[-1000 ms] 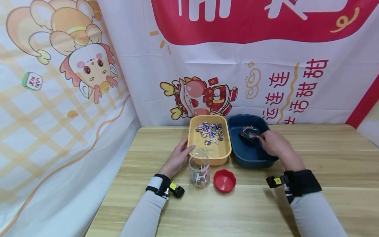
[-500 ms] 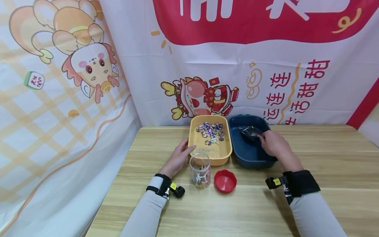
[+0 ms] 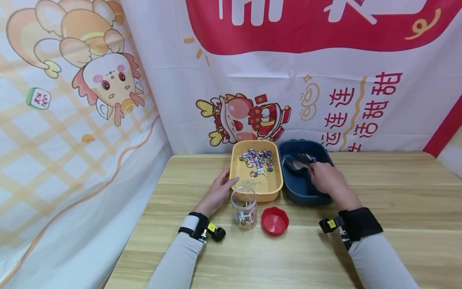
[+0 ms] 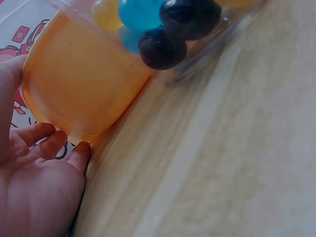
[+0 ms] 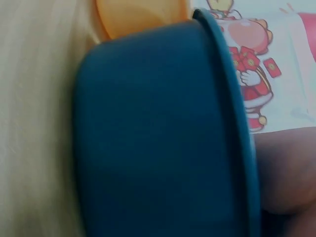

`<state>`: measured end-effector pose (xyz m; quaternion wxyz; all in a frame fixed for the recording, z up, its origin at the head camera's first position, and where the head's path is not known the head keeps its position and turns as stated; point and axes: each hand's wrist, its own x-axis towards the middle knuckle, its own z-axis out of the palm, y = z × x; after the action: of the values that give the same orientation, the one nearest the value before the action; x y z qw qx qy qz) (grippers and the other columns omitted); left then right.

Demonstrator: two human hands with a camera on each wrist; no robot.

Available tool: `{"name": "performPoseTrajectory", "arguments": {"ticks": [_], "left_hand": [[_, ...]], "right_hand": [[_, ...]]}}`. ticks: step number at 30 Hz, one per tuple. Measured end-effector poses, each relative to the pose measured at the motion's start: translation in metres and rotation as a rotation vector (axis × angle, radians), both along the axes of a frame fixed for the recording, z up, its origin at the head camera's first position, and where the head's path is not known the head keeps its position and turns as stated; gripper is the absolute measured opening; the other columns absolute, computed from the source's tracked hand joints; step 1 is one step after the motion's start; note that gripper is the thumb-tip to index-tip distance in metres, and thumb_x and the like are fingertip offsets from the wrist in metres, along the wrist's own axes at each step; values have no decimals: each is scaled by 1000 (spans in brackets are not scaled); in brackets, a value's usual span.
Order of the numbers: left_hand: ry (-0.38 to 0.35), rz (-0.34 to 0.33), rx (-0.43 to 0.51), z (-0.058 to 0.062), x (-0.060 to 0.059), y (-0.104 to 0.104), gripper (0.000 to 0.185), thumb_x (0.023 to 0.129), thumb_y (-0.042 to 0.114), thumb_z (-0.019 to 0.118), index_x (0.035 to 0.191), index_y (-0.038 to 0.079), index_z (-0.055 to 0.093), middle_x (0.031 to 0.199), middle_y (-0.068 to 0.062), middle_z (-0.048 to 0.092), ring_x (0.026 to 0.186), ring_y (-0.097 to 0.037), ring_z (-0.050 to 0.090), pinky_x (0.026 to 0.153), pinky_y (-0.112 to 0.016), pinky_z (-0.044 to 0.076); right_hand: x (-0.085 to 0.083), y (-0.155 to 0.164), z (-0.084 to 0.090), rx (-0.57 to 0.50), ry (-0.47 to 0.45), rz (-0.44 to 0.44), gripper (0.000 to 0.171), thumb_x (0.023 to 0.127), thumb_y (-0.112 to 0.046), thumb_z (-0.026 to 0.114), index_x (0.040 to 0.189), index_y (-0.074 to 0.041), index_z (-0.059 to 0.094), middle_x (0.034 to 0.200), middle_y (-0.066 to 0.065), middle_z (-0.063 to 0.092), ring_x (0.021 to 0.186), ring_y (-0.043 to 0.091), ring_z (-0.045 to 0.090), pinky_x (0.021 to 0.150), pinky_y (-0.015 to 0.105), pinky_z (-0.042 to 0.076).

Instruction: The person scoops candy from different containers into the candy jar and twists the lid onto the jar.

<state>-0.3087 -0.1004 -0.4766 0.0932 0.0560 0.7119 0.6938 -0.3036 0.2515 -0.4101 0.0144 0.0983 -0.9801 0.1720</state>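
My right hand (image 3: 322, 178) reaches into the dark blue tray (image 3: 306, 198) and grips a bunch of dark lollipops (image 3: 295, 162) with white sticks near the tray's back left. In the right wrist view only the blue tray's wall (image 5: 158, 138) and a bit of the right hand (image 5: 289, 173) show. My left hand (image 3: 217, 193) lies flat on the table, straight fingers touching the near left corner of the yellow tray (image 3: 268, 185). The left wrist view shows those fingertips (image 4: 81, 150) against the yellow tray's wall (image 4: 79, 94). Colourful lollipops (image 3: 258, 158) lie in it.
A clear jar (image 3: 244, 207) with a few lollipops inside stands open in front of the yellow tray, beside my left hand; its red lid (image 3: 274, 220) lies to its right. A printed banner hangs behind and to the left of the wooden table (image 3: 397, 192).
My right hand has moved left inside the blue tray, taking the dark lollipops with it toward the yellow tray. The left hand has stayed put.
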Motion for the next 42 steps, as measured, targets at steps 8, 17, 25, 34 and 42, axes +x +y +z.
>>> {"name": "performPoseTrajectory", "arguments": {"ticks": [8,17,25,34,42], "left_hand": [[-3,-1,-6,1,2,1,69,104,32,60,162,14,28,166,-9,30,151,-24,32,124,-40,29],[15,-12,-11,2,1,1,70,103,34,61,162,13,28,166,-9,31,151,-23,32,124,-39,29],[18,-9,-23,0,1,-1,72,101,39,63,161,14,31,165,-8,33,151,-22,33,124,-38,30],[23,-8,-19,-1,0,-1,71,102,38,62,161,13,30,166,-9,32,151,-23,32,124,-38,30],[27,-13,-13,-1,0,-2,69,103,34,61,161,12,30,165,-10,33,150,-23,33,124,-38,30]], "right_hand": [[-6,-9,-12,-33,-132,78,21,106,-9,42,107,3,60,82,10,52,70,24,53,59,33,44],[-8,-2,-12,-211,-199,143,22,106,-5,39,110,6,58,78,7,51,67,20,51,60,31,42],[-6,2,-9,-239,-186,122,32,107,-6,37,132,12,46,91,14,54,75,23,54,63,33,46],[3,17,19,-261,-21,160,30,109,-10,41,129,12,48,94,15,54,79,26,51,66,35,42],[37,26,72,-292,136,175,29,108,-23,50,120,0,64,102,16,65,92,32,58,78,47,54]]}}
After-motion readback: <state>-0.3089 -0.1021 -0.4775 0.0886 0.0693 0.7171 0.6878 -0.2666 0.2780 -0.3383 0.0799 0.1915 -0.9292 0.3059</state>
